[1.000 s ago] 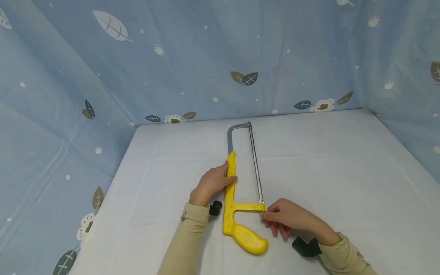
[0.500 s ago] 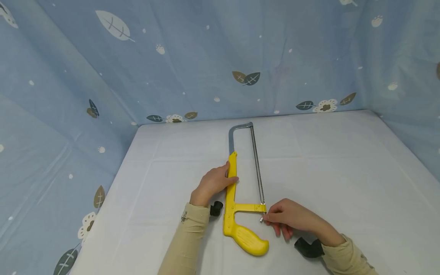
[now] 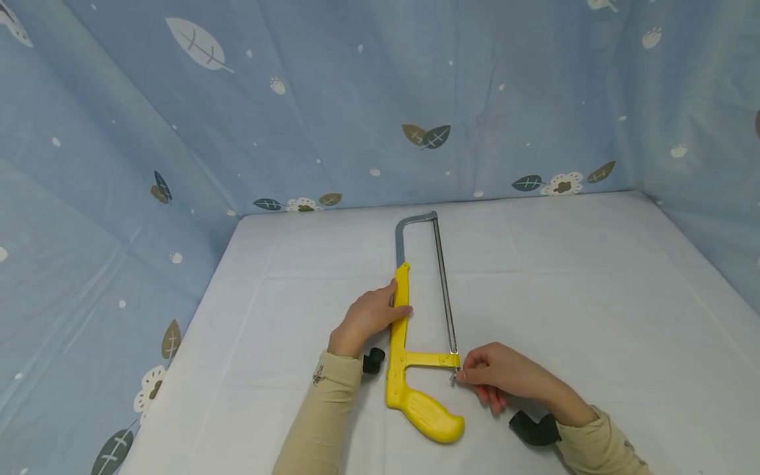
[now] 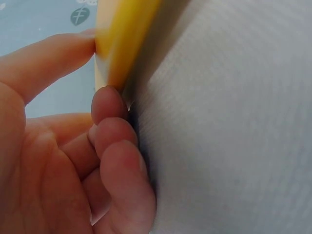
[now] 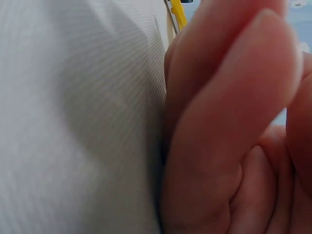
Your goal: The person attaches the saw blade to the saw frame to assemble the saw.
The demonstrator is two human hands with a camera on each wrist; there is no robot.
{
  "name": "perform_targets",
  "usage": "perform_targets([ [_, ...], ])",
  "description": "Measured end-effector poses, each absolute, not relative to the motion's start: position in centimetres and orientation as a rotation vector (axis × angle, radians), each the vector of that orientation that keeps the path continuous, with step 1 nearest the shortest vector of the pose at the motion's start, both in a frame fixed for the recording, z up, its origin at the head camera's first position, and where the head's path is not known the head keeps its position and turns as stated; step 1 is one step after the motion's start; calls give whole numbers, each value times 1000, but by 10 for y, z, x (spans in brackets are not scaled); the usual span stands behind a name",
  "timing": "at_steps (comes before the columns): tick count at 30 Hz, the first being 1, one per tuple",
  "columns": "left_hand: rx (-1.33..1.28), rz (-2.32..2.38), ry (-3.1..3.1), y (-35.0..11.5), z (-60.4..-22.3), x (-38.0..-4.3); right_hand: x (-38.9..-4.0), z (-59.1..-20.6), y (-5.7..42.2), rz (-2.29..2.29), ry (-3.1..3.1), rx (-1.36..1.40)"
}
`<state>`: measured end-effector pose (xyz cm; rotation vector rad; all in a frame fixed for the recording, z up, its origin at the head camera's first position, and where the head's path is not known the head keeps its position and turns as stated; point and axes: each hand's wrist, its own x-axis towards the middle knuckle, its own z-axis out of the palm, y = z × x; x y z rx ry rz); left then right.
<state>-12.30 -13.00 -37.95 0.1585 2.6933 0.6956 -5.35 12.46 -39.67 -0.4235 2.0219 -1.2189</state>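
Well, in the head view your hacksaw [image 3: 396,343] lies flat, about midway between the left and right edges of the desk [image 3: 570,284]. Its long axis runs from your side towards the far edge: the grey bow end [image 3: 400,243] points at that edge, just short of it, the yellow handle [image 3: 430,415] comes back towards you, and the blade [image 3: 443,284] faces the right edge, slanting slightly. Your left grip [image 3: 367,313] is wrapped around the yellow spine [image 3: 402,284], presumably so the frame cannot slide or turn. Your right grip [image 3: 505,369] is drawn into a pinch on the small metal wing nut [image 3: 453,380], just on your side of the crossbar [image 3: 429,359]; such a hold suits fine turning.

In the left wrist view your thumb meets the yellow spine while curled fingertips [image 4: 116,134] tuck in low against the desk, which suggests steadying.

In the right wrist view your fingers hide the wing nut, so I cannot tell the pinch from here; a yellow sliver shows beyond them.
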Motion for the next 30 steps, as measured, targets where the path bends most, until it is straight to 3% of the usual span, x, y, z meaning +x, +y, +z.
perform_targets([
  [30, 154, 692, 2669, -130, -370, -124, -49, -384, 119, -1202, 2017, -414],
])
